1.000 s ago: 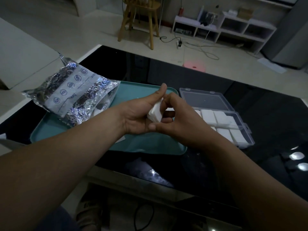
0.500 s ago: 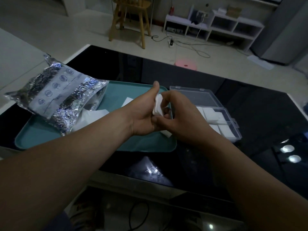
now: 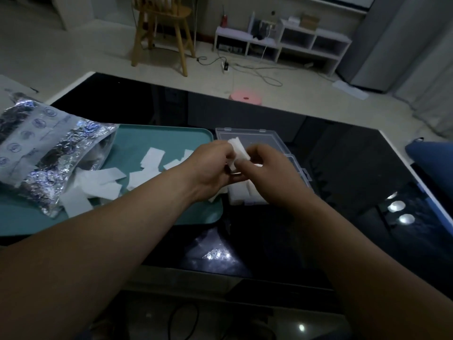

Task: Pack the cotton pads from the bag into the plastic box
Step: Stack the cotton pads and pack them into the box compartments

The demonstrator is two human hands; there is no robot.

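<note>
A small stack of white cotton pads [image 3: 239,149] is held between both hands above the box's near left corner. My left hand [image 3: 210,168] grips it from the left and my right hand [image 3: 272,175] pinches it from the right. The clear plastic box [image 3: 257,137] lies open on the black table, its lid folded back; white pads [image 3: 241,193] fill its tray, mostly hidden by my right hand. A crinkled silver foil bag [image 3: 46,153] lies on the left of a teal tray [image 3: 157,137], with several loose pads [image 3: 103,179] spilled beside its mouth.
The glossy black table [image 3: 343,153] ends at a white rim on the right. A blue object [image 3: 434,153] sits at the right edge. Beyond the table are a wooden chair [image 3: 161,28], a pink stool [image 3: 245,95], floor cables and a low white shelf [image 3: 282,42].
Both hands have kept hold of the pad stack and shifted right, from over the tray to over the box. The camera tilted, bringing the loose pads on the tray into view.
</note>
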